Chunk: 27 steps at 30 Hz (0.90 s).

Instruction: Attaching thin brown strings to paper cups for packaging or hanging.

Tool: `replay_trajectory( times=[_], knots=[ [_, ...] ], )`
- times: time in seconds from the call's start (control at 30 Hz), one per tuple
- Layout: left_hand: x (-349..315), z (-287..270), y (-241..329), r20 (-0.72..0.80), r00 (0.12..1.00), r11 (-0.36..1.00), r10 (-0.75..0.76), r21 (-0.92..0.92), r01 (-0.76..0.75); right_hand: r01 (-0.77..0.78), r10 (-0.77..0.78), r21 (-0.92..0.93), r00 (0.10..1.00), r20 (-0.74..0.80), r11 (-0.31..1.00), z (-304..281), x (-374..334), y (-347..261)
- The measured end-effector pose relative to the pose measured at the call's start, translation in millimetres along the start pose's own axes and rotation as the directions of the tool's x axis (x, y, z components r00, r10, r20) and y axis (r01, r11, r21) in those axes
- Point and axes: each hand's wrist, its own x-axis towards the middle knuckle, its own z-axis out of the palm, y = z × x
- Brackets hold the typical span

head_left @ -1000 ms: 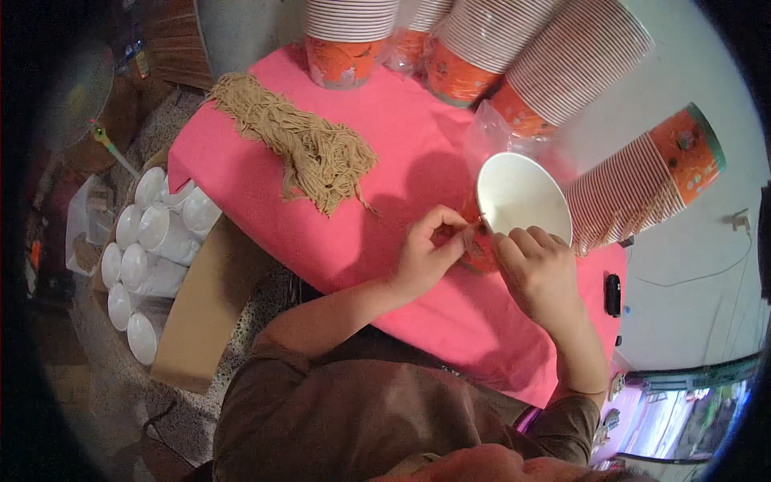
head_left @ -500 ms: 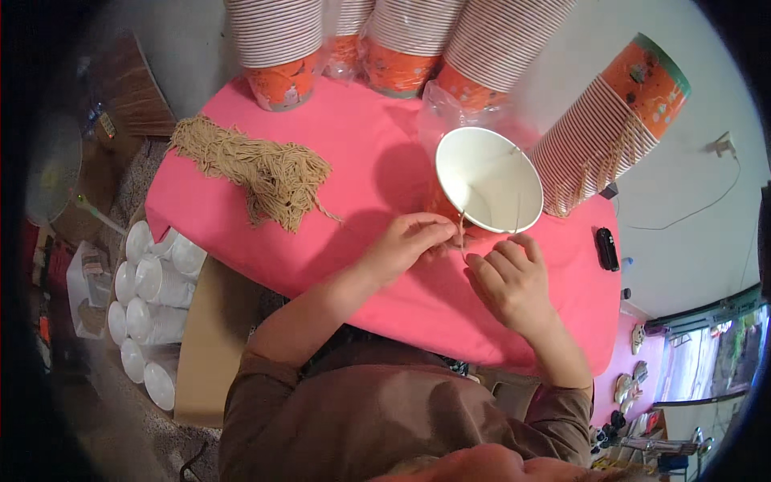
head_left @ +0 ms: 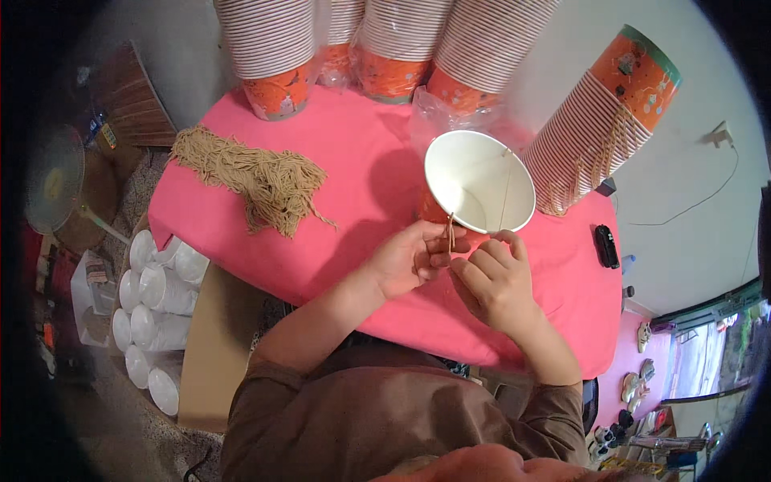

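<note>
A white-lined orange paper bucket (head_left: 466, 165) stands tilted toward me on the pink-covered table. A tan cord (head_left: 450, 231) hangs in a loop at its near rim, and a thin length of it crosses the mouth from the far rim. My left hand (head_left: 409, 259) is at the near rim, its fingers bent around the looped cord. Just right of it, my right hand (head_left: 496, 283) is closed, thumb and forefinger pinched by the cord's lower end; the fingertips are partly hidden. A heap of loose tan cords (head_left: 261, 181) lies on the left of the table.
Tall stacks of paper buckets (head_left: 277, 88) line the back of the table. A leaning stack (head_left: 590, 132) with cords hanging on it stands at the right, near a black object (head_left: 606, 247). Left of the table, a cardboard box (head_left: 217, 345) holds white cups (head_left: 165, 289).
My left hand's fingers have shifted under the cord, which now hangs as a loop at the rim. My right hand has moved slightly left. The whole view has shifted a little.
</note>
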Motion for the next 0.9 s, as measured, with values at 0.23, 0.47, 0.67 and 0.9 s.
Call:
replay_trajectory(
  times=[0.23,0.47,0.67,0.9],
  knots=[
    [3,-9,-11,0.012,0.996,0.994,0.085,-0.066,-0.084,-0.001,0.001,0.006,1.0,0.004,1.0,1,-3,0],
    [4,-3,-10,-0.042,0.996,0.991,0.085,-0.1,-0.088,-0.006,0.006,-0.002,1.0,0.004,1.0,1,-1,-1],
    [8,3,-15,-0.081,0.995,0.99,0.059,-0.121,-0.068,0.042,-0.042,0.005,0.999,0.024,0.999,2,-1,-2],
    [10,15,-16,-0.212,0.97,0.982,0.12,-0.118,-0.148,0.102,-0.102,0.005,0.994,0.037,0.995,5,-1,-5]
  ],
)
